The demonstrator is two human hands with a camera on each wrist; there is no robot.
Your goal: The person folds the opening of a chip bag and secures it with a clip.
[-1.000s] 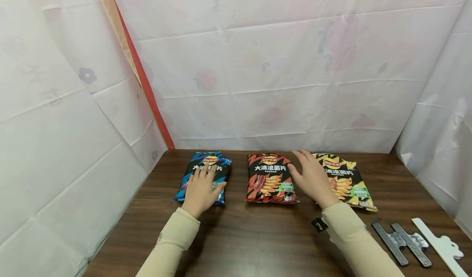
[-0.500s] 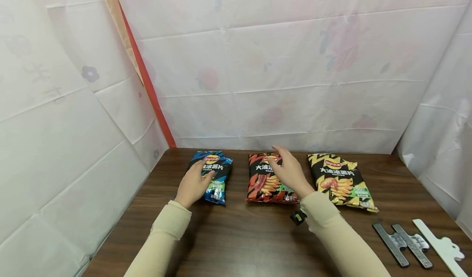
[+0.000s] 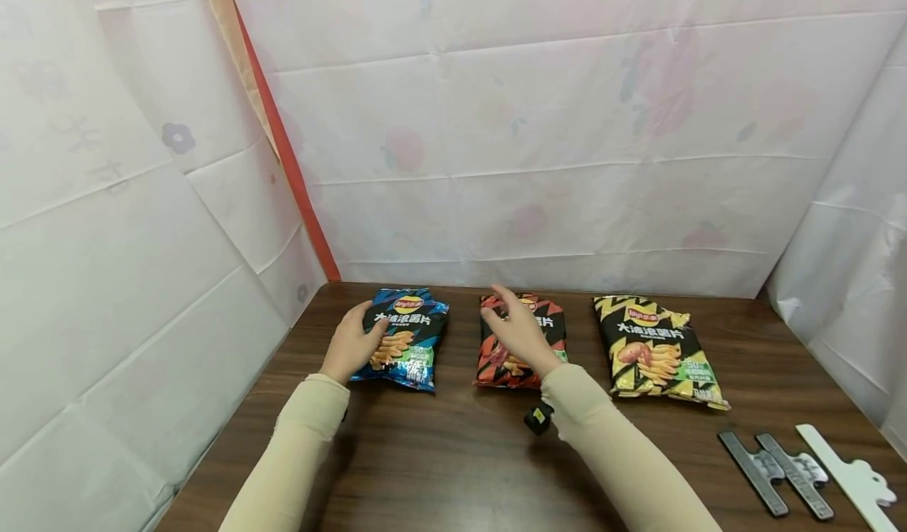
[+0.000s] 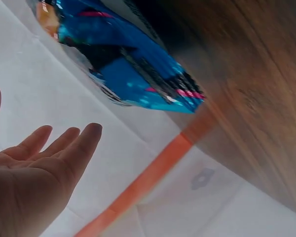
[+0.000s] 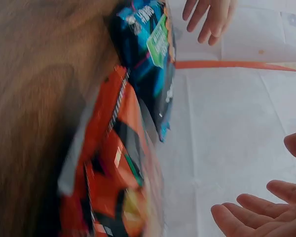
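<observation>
Three chip bags lie in a row on a brown wooden table. At the left edge of the blue chip bag (image 3: 411,339) is my left hand (image 3: 352,343), thumb over its front in the head view. The left wrist view shows this left hand (image 4: 49,168) with fingers extended and apart from the blue bag (image 4: 123,74). My right hand (image 3: 520,331) hovers over the red chip bag (image 3: 553,323), hiding part of it. Its fingers spread loosely beside the red bag (image 5: 121,182) in the right wrist view, holding nothing. The yellow chip bag (image 3: 655,351) lies farther right, untouched.
Two dark clips (image 3: 754,473) and a white clip (image 3: 846,469) lie near the table's right front. Pale patterned sheets (image 3: 531,146) stand behind and at both sides. A red strip (image 3: 305,201) runs down the back left corner.
Both hands have moved left. The right hand went from between the yellow and red bags to over the red one; the left slid from atop the blue bag to its left edge.
</observation>
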